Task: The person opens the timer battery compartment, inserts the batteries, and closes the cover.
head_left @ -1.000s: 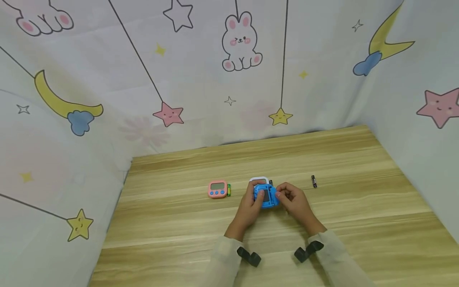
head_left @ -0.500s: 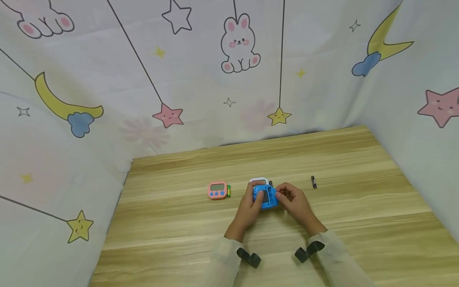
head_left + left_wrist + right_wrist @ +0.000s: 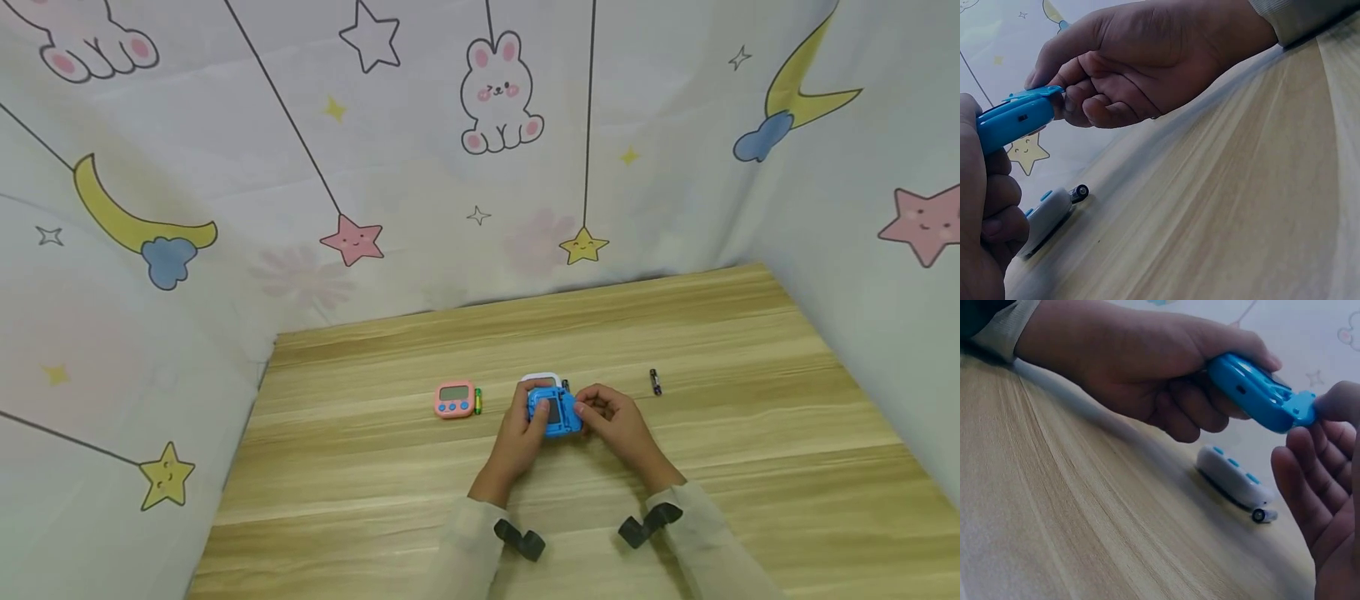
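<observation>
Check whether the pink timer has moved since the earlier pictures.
No. In the head view, the pink timer keeps its place on the table, judged against its far left corner; the whole picture shifts slightly.

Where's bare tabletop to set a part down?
Free: tabletop left of the pink device, and right of the lone black battery, out to the side edges. Crowded: the middle, where the left hand and right hand hold the blue device near the white device.

There are three timers (image 3: 454, 400), three batteries (image 3: 477, 402) and one table (image 3: 352, 500).
</observation>
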`<act>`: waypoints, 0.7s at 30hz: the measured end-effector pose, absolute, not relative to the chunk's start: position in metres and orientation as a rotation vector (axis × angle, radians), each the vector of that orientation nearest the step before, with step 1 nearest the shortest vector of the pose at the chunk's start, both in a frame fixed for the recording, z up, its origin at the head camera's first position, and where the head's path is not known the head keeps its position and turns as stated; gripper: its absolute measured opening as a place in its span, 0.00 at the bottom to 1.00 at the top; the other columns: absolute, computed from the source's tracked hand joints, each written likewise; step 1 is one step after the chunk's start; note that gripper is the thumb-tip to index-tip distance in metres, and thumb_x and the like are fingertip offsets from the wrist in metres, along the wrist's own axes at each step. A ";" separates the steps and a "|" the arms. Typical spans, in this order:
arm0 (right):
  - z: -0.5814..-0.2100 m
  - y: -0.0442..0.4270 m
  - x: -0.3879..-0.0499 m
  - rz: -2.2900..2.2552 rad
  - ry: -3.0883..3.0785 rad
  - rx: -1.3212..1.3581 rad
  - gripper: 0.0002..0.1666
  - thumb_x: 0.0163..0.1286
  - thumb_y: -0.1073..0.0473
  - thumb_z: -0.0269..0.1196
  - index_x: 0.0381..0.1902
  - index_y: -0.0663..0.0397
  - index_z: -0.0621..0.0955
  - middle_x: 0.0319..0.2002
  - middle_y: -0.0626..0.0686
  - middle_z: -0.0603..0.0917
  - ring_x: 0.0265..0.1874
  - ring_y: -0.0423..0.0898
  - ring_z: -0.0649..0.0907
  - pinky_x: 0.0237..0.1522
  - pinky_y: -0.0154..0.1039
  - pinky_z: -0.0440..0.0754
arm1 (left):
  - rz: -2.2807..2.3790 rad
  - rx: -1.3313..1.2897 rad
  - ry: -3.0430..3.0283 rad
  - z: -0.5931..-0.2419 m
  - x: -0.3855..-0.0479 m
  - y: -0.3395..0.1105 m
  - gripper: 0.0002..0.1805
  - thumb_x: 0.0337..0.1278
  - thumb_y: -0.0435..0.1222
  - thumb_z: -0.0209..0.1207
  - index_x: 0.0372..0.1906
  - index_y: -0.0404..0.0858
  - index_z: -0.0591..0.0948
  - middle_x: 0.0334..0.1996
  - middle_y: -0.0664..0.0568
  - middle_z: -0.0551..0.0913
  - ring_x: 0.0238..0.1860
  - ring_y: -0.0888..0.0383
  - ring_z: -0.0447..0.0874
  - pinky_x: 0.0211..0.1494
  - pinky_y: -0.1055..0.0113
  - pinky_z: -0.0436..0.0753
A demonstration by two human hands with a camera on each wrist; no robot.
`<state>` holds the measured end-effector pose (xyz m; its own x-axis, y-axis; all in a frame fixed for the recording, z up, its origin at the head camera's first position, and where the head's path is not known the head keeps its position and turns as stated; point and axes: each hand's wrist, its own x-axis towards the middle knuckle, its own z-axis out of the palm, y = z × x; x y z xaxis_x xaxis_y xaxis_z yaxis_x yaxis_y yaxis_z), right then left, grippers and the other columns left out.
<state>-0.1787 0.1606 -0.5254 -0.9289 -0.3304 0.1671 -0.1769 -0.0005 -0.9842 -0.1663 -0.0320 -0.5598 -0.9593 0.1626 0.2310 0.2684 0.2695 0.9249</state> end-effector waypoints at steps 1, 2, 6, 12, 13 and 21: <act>-0.525 0.161 -0.179 -2.079 2.124 -0.543 0.05 0.70 0.69 0.60 0.39 0.70 0.78 0.27 0.54 0.81 0.22 0.49 0.81 0.26 0.43 0.82 | -1.800 -0.414 -2.429 -0.560 -0.166 -0.032 0.20 0.76 0.47 0.42 0.65 0.45 0.65 0.49 0.48 0.79 0.44 0.55 0.76 0.47 0.60 0.76; -0.525 0.161 -0.179 -2.083 2.109 -0.542 0.05 0.70 0.69 0.59 0.39 0.70 0.78 0.27 0.54 0.81 0.22 0.48 0.81 0.26 0.42 0.82 | -1.801 -0.415 -2.427 -0.561 -0.166 -0.032 0.19 0.76 0.46 0.42 0.65 0.45 0.65 0.49 0.48 0.79 0.44 0.55 0.76 0.48 0.60 0.76; -0.526 0.162 -0.181 -2.085 2.068 -0.559 0.06 0.70 0.70 0.59 0.39 0.73 0.77 0.27 0.54 0.80 0.22 0.46 0.81 0.26 0.43 0.83 | -1.806 -0.414 -2.424 -0.561 -0.167 -0.031 0.20 0.76 0.46 0.42 0.65 0.45 0.65 0.50 0.48 0.79 0.44 0.55 0.76 0.48 0.60 0.76; -0.526 0.165 -0.186 -2.069 2.022 -0.556 0.07 0.71 0.70 0.57 0.41 0.74 0.76 0.27 0.54 0.80 0.21 0.48 0.81 0.26 0.45 0.83 | -1.792 -0.398 -2.434 -0.561 -0.169 -0.030 0.20 0.76 0.48 0.42 0.65 0.47 0.64 0.50 0.49 0.79 0.44 0.55 0.76 0.48 0.60 0.76; -0.525 0.165 -0.187 -2.067 2.012 -0.549 0.07 0.72 0.70 0.57 0.41 0.74 0.76 0.27 0.53 0.80 0.21 0.47 0.81 0.26 0.45 0.83 | -1.791 -0.396 -2.434 -0.560 -0.170 -0.029 0.20 0.76 0.48 0.42 0.65 0.47 0.64 0.50 0.50 0.79 0.44 0.55 0.76 0.48 0.60 0.76; -0.542 0.170 -0.199 -2.122 1.936 -0.513 0.12 0.72 0.65 0.58 0.42 0.76 0.74 0.27 0.50 0.80 0.22 0.42 0.80 0.26 0.41 0.83 | -1.791 -0.357 -2.438 -0.558 -0.173 -0.026 0.19 0.77 0.45 0.42 0.65 0.45 0.64 0.50 0.50 0.79 0.44 0.55 0.76 0.48 0.61 0.75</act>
<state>-0.1993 0.1705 -0.5421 -0.9139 -0.3919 0.1054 -0.0691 -0.1056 -0.9920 -0.1733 -0.0258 -0.5583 -0.9680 0.1311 0.2139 0.2433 0.2829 0.9278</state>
